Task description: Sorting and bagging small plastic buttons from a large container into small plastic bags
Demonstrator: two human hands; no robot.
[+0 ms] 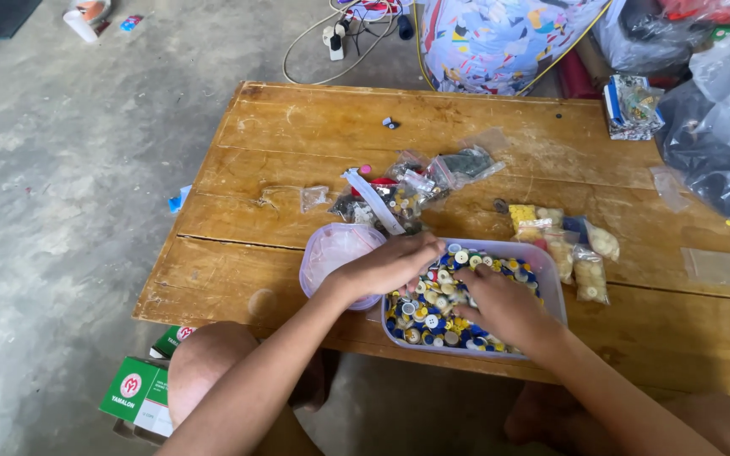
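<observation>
Now both hands dig in the plastic tub [551,291] of mixed buttons [433,314] at the near worktop [314,127] edge; the left hand [386,266] curls loosely over them, the right hand [500,304] presses in; whether either grip pinches a button, I cannot tell; better to pick slowly with fingertips, so none spill beside the lid [335,249].

Green boxes [141,390], power strip [335,40]

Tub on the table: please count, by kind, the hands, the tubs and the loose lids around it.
Hands: 2, left hand and right hand
Tub of buttons: 1
Lid: 1
Total: 4
</observation>
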